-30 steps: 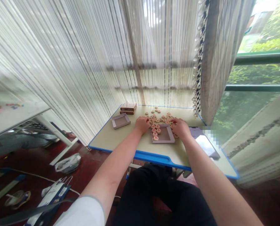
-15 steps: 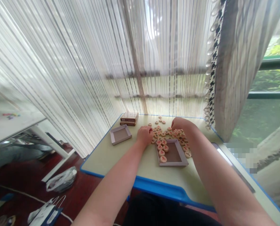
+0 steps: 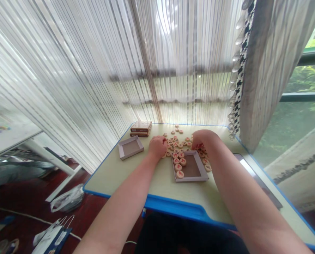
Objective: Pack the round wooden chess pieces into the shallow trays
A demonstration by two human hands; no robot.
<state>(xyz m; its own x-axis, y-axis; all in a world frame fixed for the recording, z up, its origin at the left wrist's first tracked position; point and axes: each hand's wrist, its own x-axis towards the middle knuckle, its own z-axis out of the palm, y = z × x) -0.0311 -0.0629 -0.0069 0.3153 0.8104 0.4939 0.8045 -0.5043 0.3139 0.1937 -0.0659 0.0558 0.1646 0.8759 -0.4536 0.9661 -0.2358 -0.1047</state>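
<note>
Round wooden Chinese chess pieces [image 3: 175, 144] with red and dark characters lie in a loose pile on the table. My left hand [image 3: 158, 146] rests at the pile's left edge with its fingers curled; what they hold, if anything, is hidden. My right hand [image 3: 203, 138] reaches down into the right side of the pile, just behind the shallow box tray [image 3: 191, 179]. Its fingers are bent together, and I cannot make out what is between them. Several red-marked pieces [image 3: 180, 174] sit face up along the tray's left side and far corner.
Left of the pile lies another shallow box part [image 3: 133, 153], with two stacked flat boxes [image 3: 141, 127] behind it. A dark flat device [image 3: 258, 180] lies under my right forearm's side. The table has a blue rim [image 3: 173, 205]; striped curtains [image 3: 99, 70] hang behind.
My right hand has come closer to the tray, its fingers dipping lower among the pieces. The left hand stays by the pile. The view has shifted slightly.
</note>
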